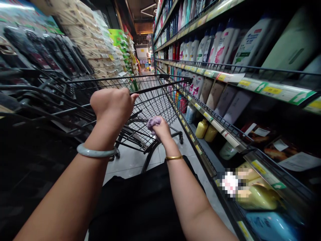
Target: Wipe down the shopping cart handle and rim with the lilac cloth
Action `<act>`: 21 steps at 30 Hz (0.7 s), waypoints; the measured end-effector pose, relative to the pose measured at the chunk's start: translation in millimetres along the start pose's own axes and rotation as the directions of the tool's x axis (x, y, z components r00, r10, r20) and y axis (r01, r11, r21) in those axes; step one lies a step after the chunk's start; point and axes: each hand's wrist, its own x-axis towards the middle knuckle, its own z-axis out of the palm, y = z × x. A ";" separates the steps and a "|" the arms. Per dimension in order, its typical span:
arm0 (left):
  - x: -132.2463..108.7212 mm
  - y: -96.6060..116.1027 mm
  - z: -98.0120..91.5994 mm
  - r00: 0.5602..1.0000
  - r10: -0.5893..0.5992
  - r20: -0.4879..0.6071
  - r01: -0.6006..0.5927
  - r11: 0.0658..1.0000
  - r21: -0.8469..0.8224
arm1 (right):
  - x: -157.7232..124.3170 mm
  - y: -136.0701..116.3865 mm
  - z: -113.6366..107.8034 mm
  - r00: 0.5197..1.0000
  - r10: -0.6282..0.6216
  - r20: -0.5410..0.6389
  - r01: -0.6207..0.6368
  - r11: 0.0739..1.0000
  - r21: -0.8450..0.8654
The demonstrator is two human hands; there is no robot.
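Note:
My left hand [111, 104] is closed in a fist around the rear rim of a black wire shopping cart [160, 100], a pale bangle on its wrist. Lower and further right, my right hand [160, 129] is closed on a small purple fluffy thing [153, 121], held by the cart's lower rear frame. A gold bangle circles that wrist. The cart's basket looks empty and points down the aisle.
Shelves of shampoo and lotion bottles [220, 47] run along the right, with yellow bottles [202, 129] low down. Stacked tissue packs [85, 43] and hanging dark goods [42, 50] line the left. A tiled aisle floor [130, 160] stretches ahead.

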 end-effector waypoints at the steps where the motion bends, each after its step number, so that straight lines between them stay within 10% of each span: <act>1: 0.0 0.3 -0.4 1.000 0.004 -0.002 -0.004 1.000 0.000 | -0.7 -1.6 -0.4 0.999 0.035 -0.002 -0.035 0.999 -0.022; 8: -0.1 0.0 0.6 1.000 0.017 -0.009 -0.017 0.998 0.057 | -18.8 -54.0 5.6 0.928 -0.365 0.076 0.345 0.917 0.198; 15: -1.1 -1.7 1.0 1.000 0.018 -0.011 -0.017 0.999 0.040 | -12.4 -18.4 2.1 0.998 -0.027 0.061 0.035 0.991 -0.132; 21: -5.5 -4.0 -3.7 0.989 0.136 -0.055 -0.136 0.991 0.019 | -26.7 -53.3 14.5 0.958 -0.285 0.031 0.275 0.946 0.171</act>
